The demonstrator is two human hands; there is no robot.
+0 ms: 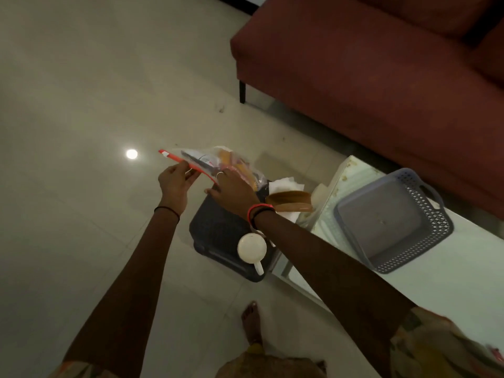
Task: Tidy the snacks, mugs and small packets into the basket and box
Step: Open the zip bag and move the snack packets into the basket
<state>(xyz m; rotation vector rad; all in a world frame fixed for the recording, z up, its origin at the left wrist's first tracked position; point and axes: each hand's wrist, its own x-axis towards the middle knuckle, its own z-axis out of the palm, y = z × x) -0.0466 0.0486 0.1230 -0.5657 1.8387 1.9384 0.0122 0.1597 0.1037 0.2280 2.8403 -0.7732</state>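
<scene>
A clear zip bag (218,159) with a red seal strip holds several small packets. I hold it in the air above a dark box (218,233) that stands on the floor. My left hand (174,184) pinches the red strip at its left end. My right hand (231,189) grips the same strip further right. A white mug (252,248) lies at the box's near right corner, with white paper (285,184) and brown curved pieces (289,200) at its far side. A grey perforated basket (392,219) sits empty on the white table (463,268).
A dark red sofa (381,77) stands behind the table, one black leg (242,91) on the tiled floor (81,105). My bare foot (252,323) is on the floor near the table's edge. A ceiling light reflects on the tiles at the left.
</scene>
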